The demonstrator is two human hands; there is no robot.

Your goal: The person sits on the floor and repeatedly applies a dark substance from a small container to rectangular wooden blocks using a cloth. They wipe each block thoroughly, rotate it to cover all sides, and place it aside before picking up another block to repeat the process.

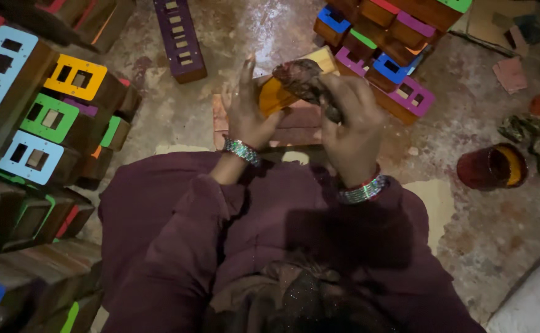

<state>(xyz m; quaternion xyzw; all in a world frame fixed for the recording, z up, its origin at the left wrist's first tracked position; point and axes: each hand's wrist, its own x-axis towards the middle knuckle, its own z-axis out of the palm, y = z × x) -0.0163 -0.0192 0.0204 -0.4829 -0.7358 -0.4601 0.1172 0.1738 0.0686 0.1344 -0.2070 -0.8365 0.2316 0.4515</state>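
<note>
Left hand (245, 111) grips the wooden block (282, 86), right hand (350, 123) presses a rag (304, 83) on it. Looks stiff, light-ish; wet paint probably slippery, so hold unpainted sides.

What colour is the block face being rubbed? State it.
Orange-yellow, on the wooden block under the rag; head view shows it.

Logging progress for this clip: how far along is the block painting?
Done: painted blocks stacked left and more top right. In hand: left hand steadies a half-orange block while right hand rubs it with a rag. Left: its pale end; paint pot sits right.
</note>
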